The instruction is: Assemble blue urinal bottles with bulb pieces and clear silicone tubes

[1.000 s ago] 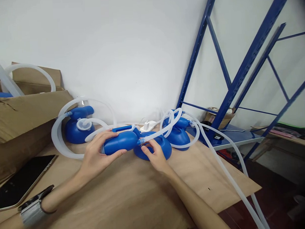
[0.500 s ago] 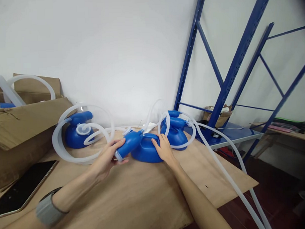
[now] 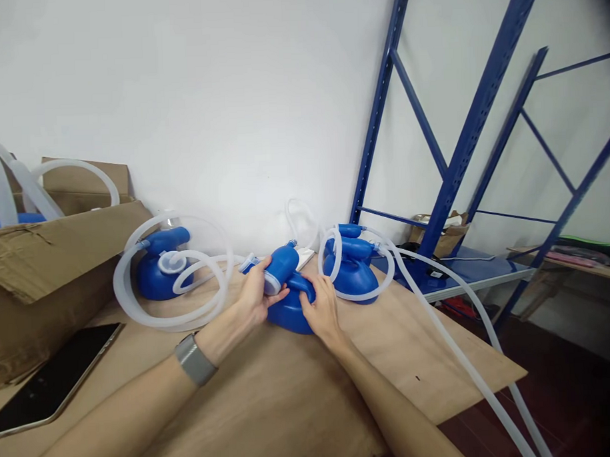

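My left hand [image 3: 257,293] is wrapped round a blue urinal funnel [image 3: 282,262], a hollow plastic piece with a pale rim turned towards me and a narrow fitting at its far end. My right hand [image 3: 322,304] grips the looped handle of a blue urinal bottle [image 3: 289,316] resting on the table. The funnel is held just above the bottle's handle; whether they touch cannot be made out. A clear tube [image 3: 290,209] curves up behind the funnel. My hands partly hide both pieces.
To the left are another blue bottle [image 3: 151,280] with coiled tubing, a cardboard box [image 3: 60,244] and a phone [image 3: 55,377]. More blue bottles [image 3: 354,283] stand right, their tubes hanging over the wooden table's [image 3: 439,357] edge. Blue shelving [image 3: 462,143] rises beyond.
My left hand has moved right with the funnel, bringing it over the bottle and turning its rim more towards me. My right hand keeps its grip on the handle. The view has shifted slightly.
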Tool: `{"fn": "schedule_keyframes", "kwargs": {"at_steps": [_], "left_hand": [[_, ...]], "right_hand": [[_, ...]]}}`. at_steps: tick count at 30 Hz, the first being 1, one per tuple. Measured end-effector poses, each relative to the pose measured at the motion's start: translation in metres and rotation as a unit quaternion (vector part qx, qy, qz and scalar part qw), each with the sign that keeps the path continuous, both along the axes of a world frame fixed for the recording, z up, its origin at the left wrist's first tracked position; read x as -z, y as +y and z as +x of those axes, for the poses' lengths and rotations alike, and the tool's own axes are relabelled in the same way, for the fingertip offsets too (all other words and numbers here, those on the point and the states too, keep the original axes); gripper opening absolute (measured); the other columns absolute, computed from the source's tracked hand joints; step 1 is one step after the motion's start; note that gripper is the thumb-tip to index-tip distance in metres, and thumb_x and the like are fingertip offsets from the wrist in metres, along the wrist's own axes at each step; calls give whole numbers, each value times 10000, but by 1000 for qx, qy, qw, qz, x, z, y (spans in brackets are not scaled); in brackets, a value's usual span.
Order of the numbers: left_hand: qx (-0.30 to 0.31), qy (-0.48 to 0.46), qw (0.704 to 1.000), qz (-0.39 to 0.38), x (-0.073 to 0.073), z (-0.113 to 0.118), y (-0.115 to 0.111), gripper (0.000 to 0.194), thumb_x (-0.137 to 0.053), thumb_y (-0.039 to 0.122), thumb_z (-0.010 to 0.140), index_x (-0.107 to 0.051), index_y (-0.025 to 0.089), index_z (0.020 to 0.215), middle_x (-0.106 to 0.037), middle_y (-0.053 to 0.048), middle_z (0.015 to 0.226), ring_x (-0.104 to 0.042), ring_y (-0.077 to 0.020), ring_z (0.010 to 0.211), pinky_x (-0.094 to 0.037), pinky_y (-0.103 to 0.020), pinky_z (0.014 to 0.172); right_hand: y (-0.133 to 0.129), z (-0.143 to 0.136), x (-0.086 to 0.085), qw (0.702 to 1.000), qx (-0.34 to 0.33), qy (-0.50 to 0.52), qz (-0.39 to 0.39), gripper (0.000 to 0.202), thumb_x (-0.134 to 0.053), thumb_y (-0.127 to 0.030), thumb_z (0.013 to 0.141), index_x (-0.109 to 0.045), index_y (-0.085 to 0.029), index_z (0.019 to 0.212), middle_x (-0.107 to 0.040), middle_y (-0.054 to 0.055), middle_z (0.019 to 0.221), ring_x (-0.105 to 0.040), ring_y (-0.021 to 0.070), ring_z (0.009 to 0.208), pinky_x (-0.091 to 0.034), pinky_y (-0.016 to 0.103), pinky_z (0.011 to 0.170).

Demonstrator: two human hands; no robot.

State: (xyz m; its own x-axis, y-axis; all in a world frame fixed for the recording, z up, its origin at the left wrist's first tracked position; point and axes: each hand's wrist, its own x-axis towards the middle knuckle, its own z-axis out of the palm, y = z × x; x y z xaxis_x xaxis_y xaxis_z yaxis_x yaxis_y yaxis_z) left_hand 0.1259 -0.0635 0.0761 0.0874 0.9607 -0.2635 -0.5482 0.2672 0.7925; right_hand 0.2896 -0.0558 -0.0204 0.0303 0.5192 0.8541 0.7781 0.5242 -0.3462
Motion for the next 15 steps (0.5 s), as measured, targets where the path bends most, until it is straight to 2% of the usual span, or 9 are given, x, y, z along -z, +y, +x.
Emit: {"fn": "schedule_keyframes", "kwargs": {"at_steps": [4,9,13,15], "left_hand": [[5,6,999,40,2,3,3,236,-645,372,932,-596,172,1047,-681,-40,734,-651,-145,530,-581,-223,462],[55,75,992,85,3,-5,7,322,-640,445,920,-608,163,1071,-699,-76,812,-693,-191,608,-565,-231,420],[103,119,982,106,-11,-25,10,428,-471,557,970,-606,171,1098,-664,-88,921,-697,-205,629,-586,-296,440],[101,138,976,132,-22,-39,11,410,-494,541,954,-624,164,1048,-637,-91,966,-707,-213,674,-605,-316,497]], "right_hand": [[-3,3,-6,999,14,10,52,308,-550,-188,875,-688,-209,1149,-713,93,1073,-583,291,1079,-489,468,967],[3,3,-3,995,-16,97,2,302,-578,-226,876,-677,-223,1161,-686,92,1123,-575,275,1119,-482,477,1018],[5,3,-4,982,-10,183,-33,308,-649,-338,853,-697,-220,1133,-641,98,1112,-614,260,1075,-509,451,993],[5,7,-12,976,18,216,-22,331,-679,-384,827,-707,-217,1111,-635,95,1091,-626,258,1044,-512,447,976]]}}
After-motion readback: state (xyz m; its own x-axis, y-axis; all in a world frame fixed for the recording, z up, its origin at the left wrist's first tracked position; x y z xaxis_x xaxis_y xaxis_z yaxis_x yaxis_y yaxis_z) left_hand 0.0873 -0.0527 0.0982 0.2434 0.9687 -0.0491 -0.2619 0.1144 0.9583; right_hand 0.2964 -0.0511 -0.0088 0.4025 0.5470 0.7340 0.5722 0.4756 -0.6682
